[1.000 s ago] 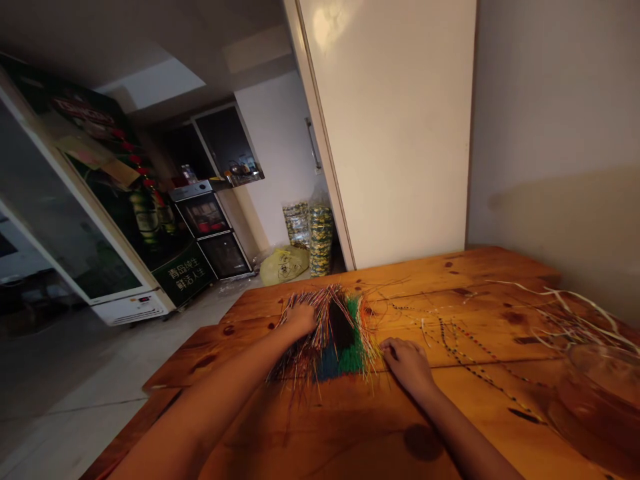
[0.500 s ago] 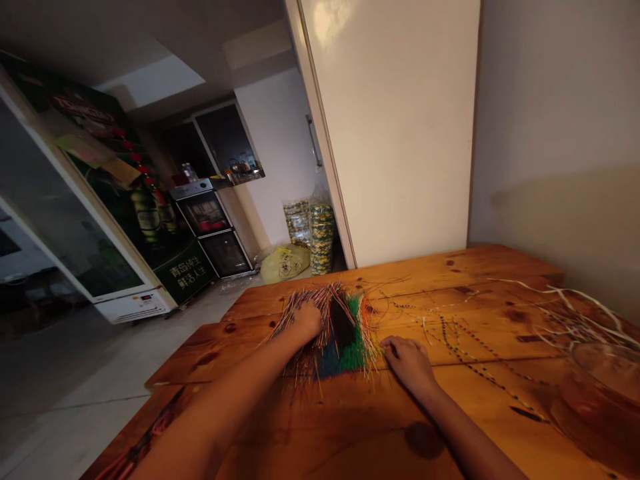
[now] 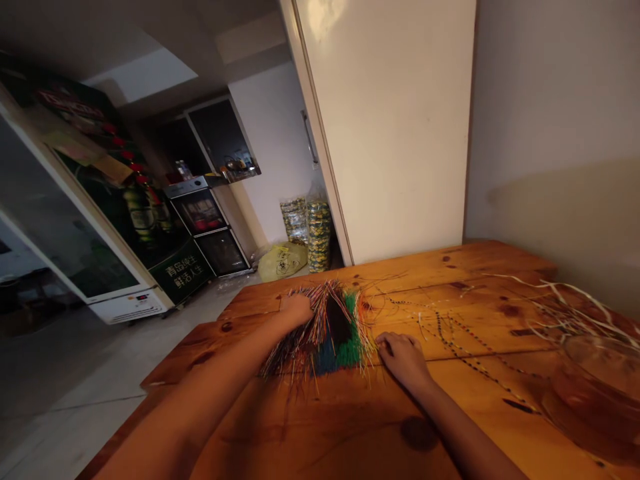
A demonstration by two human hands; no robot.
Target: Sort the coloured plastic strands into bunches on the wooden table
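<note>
A small woven piece (image 3: 350, 343) with green, blue and dark patches lies on the wooden table, fringed with many thin loose multicoloured strands (image 3: 320, 320). My left hand (image 3: 297, 310) is closed over the strands at the upper left of the piece; its back hides the fingertips. Beside the right edge, my right hand (image 3: 404, 357) rests on the table with fingers bent together. Its fingertips touch or nearly touch the orange and yellow fringe, and whether a strand is between them is too small to tell.
Beaded strings (image 3: 465, 357) lie to the right on the wooden table (image 3: 350, 427). Pale loose strands (image 3: 575, 303) and a clear round container (image 3: 600, 393) stand farther right. Beyond the table are a white panel (image 3: 390, 133), a yellow bag (image 3: 283, 260) and a drinks fridge (image 3: 120, 293).
My left hand has shifted left, and the strands around it have spread toward the lower left. My right hand keeps its place by the right edge. The view has moved slightly.
</note>
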